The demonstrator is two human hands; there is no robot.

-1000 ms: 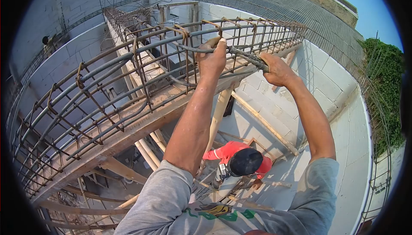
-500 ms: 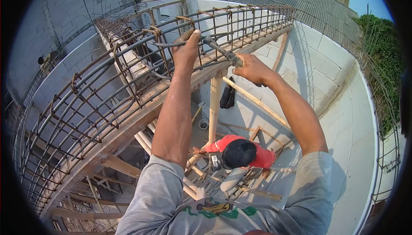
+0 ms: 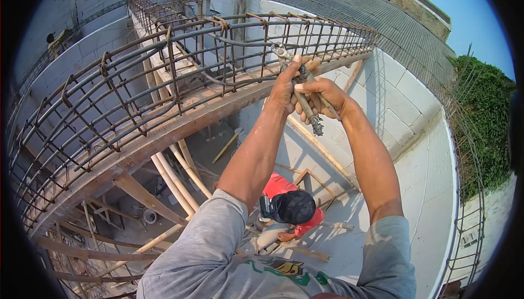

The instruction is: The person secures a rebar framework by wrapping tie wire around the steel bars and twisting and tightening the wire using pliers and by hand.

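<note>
Both of my hands are together in front of the rebar cage (image 3: 174, 53), around a worn, grime-coated pair of pliers (image 3: 310, 114). My left hand (image 3: 284, 90) is closed around the upper part, its thumb pointing up near the tool's metal head. Below and to the right, my right hand (image 3: 329, 96) has its fingers curled about the handles, whose ends stick out beneath. Just behind the head, a bent steel bar (image 3: 240, 43) loops out from the cage. My fingers partly cover the tool's middle.
A timber formwork board (image 3: 180, 120) runs below the cage. Lower down, a person in a red shirt and dark cap (image 3: 295, 206) bends among bamboo poles (image 3: 173, 181). A pale block wall (image 3: 406, 113) rises at right, with a corrugated roof (image 3: 322, 9) behind.
My left hand has let go of the bent bar and moved right onto the pliers beside my right hand. The tool has come away from the cage. My view has shifted, and the person below has moved.
</note>
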